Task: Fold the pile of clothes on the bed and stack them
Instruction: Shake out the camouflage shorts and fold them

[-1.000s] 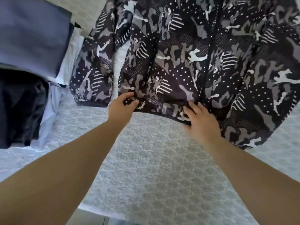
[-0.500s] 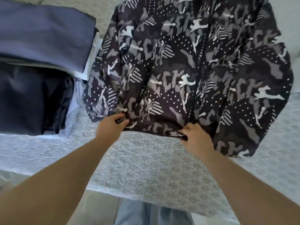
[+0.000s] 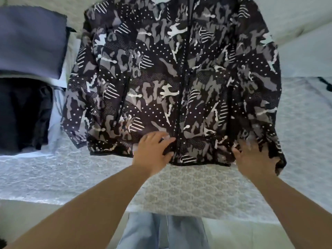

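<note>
Both hands flat, fingers spread: left hand [image 3: 152,151] and right hand [image 3: 251,157] (blurred) press the hem of the camo jacket [image 3: 172,78], spread toward 12 o'clock on the bed [image 3: 179,191].

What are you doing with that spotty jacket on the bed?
A person is laying a patterned camouflage jacket flat on the bed, front side up with the zip closed. Both hands are at its bottom hem: the left hand rests near the zip, and the right hand presses flat further right, with no grip on the fabric. It is not folded yet. To the left sits a stack of folded clothes, dark blue on top.
</note>
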